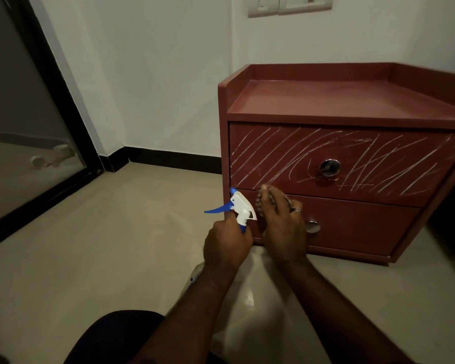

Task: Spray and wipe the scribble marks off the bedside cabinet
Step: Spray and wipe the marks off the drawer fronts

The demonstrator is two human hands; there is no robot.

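Note:
A dark red bedside cabinet point(352, 101) with two drawers stands on the floor against the wall. White scribble marks point(378, 164) cover its upper drawer front. My left hand point(227, 244) grips the neck of a spray bottle with a white and blue trigger head point(241, 206), held near the cabinet's lower left corner. My right hand point(283, 224) holds a patterned cloth point(260, 199) against the seam between the two drawers; most of the cloth is hidden under the hand. The bottle's body is hidden below my left hand.
Round metal pulls sit on the upper drawer point(329, 167) and the lower drawer point(312, 226). A dark-framed glass door point(32, 122) is at the left. The beige tiled floor point(116, 245) spreads in front. A switch plate point(290, 5) is on the wall above.

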